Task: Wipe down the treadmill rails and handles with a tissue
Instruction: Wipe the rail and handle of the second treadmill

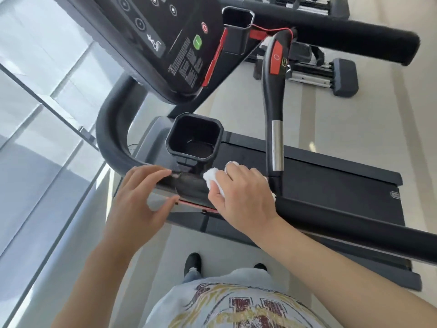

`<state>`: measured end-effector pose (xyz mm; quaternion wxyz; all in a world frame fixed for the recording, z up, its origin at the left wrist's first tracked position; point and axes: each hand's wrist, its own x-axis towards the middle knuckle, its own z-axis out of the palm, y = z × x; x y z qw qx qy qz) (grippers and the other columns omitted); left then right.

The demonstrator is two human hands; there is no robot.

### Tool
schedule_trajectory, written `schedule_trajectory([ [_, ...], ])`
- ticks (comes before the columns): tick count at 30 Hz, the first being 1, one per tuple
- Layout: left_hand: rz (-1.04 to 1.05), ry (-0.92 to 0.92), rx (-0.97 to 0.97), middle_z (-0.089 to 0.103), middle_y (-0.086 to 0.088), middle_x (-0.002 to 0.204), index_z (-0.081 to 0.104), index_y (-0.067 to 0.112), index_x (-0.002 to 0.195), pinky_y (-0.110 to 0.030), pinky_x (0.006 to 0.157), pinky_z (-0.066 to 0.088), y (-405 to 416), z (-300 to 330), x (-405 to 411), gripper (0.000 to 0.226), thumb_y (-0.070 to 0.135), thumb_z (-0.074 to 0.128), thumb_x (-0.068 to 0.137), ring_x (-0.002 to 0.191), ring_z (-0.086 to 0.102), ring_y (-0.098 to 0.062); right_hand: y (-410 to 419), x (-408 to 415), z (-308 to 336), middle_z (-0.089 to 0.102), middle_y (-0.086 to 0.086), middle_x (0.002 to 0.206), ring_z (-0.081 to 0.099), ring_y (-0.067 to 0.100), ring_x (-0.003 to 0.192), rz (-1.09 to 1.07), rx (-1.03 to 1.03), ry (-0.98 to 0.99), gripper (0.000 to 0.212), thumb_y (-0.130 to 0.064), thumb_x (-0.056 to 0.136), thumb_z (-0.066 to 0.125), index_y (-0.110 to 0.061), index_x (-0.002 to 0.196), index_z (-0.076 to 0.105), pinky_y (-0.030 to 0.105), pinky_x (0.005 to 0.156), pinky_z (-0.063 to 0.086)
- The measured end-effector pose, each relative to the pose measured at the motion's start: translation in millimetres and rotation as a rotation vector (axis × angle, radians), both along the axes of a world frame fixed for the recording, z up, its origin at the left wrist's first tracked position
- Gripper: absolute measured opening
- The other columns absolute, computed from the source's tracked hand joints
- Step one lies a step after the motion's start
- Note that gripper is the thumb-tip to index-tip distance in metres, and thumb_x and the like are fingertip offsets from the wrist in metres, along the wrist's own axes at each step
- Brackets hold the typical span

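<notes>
Two hands: right hand (243, 197) grips tissue (212, 177) on rail (331, 218); left hand (139, 197) open.

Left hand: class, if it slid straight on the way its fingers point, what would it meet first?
Probably the tissue under the right hand; the left hand points along the rail toward it, though depth is uncertain.

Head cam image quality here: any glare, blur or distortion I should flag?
Head view: wide-angle, tilted, so the side rail bows; daylight from the left washes out the glass wall; the tissue under the right hand is near clipped white; the left hand looks slightly soft; console print is unreadable.
</notes>
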<state>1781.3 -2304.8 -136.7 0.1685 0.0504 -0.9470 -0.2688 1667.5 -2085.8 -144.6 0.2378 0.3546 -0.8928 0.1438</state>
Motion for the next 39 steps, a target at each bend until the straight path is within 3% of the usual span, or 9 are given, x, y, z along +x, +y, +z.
schedule_trajectory([
  [4, 0.027, 0.020, -0.002, 0.065, -0.004, 0.129, 0.069, 0.011, 0.130, -0.048, 0.104, 0.051, -39, -4, 0, 0.051, 0.030, 0.079, 0.085, 0.120, 0.060, -0.030, -49, 6, 0, 0.039, -0.002, 0.072, 0.023, 0.017, 0.073, -0.022, 0.021, 0.102, 0.022, -0.025, 0.097, 0.051, -0.019, 0.078, 0.062, 0.030, 0.065, 0.011],
  [6, 0.042, 0.029, -0.019, 0.066, -0.005, 0.129, 0.070, 0.010, 0.128, -0.047, 0.105, 0.050, -57, -6, -1, 0.050, 0.032, 0.080, 0.084, 0.121, 0.060, -0.031, -74, 10, 0, 0.040, -0.002, 0.073, 0.033, 0.019, 0.068, -0.014, 0.037, 0.108, 0.030, -0.026, 0.100, 0.043, -0.022, 0.082, 0.066, 0.031, 0.069, 0.006],
  [8, 0.053, 0.020, -0.018, 0.066, -0.005, 0.131, 0.070, 0.010, 0.129, -0.045, 0.106, 0.050, -72, -6, -2, 0.052, 0.034, 0.081, 0.084, 0.123, 0.060, -0.031, -99, 14, -3, 0.044, 0.000, 0.075, 0.049, 0.023, 0.069, 0.030, 0.053, 0.091, 0.037, -0.028, 0.104, 0.036, -0.020, 0.085, 0.066, 0.031, 0.067, 0.016],
  [11, 0.050, 0.002, -0.015, 0.064, -0.004, 0.136, 0.069, 0.011, 0.132, -0.049, 0.108, 0.049, -86, -7, -2, 0.051, 0.033, 0.085, 0.089, 0.129, 0.057, -0.030, -140, 16, -4, 0.052, 0.002, 0.076, 0.057, 0.026, 0.073, 0.046, 0.067, 0.076, 0.037, -0.029, 0.106, 0.036, -0.017, 0.088, 0.065, 0.034, 0.062, 0.033],
  [18, 0.104, -0.024, 0.066, 0.058, 0.001, 0.147, 0.060, 0.012, 0.144, -0.050, 0.111, 0.050, -112, -7, 7, 0.055, 0.018, 0.076, 0.092, 0.136, 0.054, -0.024, -212, 15, 2, 0.055, 0.002, 0.069, 0.059, 0.025, 0.063, 0.067, -0.096, -0.016, 0.032, -0.030, 0.105, 0.045, -0.018, 0.082, 0.065, 0.036, 0.056, 0.036],
  [22, 0.034, 0.015, 0.030, 0.062, -0.003, 0.144, 0.065, 0.010, 0.139, -0.050, 0.114, 0.047, -108, -10, 5, 0.053, 0.020, 0.082, 0.089, 0.138, 0.054, -0.026, -188, 13, 0, 0.045, 0.000, 0.065, 0.053, 0.024, 0.058, 0.069, -0.103, -0.025, 0.018, -0.027, 0.097, 0.060, -0.020, 0.083, 0.068, 0.038, 0.051, 0.041],
  [27, -0.137, 0.013, 0.006, 0.066, 0.005, 0.137, 0.069, 0.018, 0.132, -0.056, 0.124, 0.029, -73, -17, -3, 0.043, 0.037, 0.075, 0.094, 0.139, 0.055, -0.021, -112, 18, 5, 0.041, -0.002, 0.068, 0.034, 0.019, 0.062, 0.061, -0.019, 0.081, 0.012, -0.024, 0.096, 0.059, -0.024, 0.084, 0.061, 0.032, 0.056, 0.027],
  [32, -0.223, 0.047, 0.003, 0.068, 0.007, 0.129, 0.073, 0.018, 0.124, -0.058, 0.122, 0.031, -48, -18, -15, 0.036, 0.040, 0.070, 0.096, 0.123, 0.064, -0.020, 0, 9, 4, 0.046, 0.001, 0.069, 0.041, 0.024, 0.057, -0.070, 0.011, 0.130, 0.029, -0.026, 0.095, 0.061, -0.013, 0.070, 0.053, 0.033, 0.054, 0.028],
  [39, -0.352, 0.043, 0.029, 0.067, 0.003, 0.130, 0.072, 0.015, 0.125, -0.038, 0.121, 0.032, -9, -12, -28, 0.034, 0.037, 0.065, 0.099, 0.119, 0.063, -0.022, 30, 13, 1, 0.045, 0.003, 0.069, 0.039, 0.026, 0.056, -0.172, -0.027, 0.141, 0.030, -0.025, 0.094, 0.059, -0.012, 0.068, 0.053, 0.036, 0.053, 0.029],
])
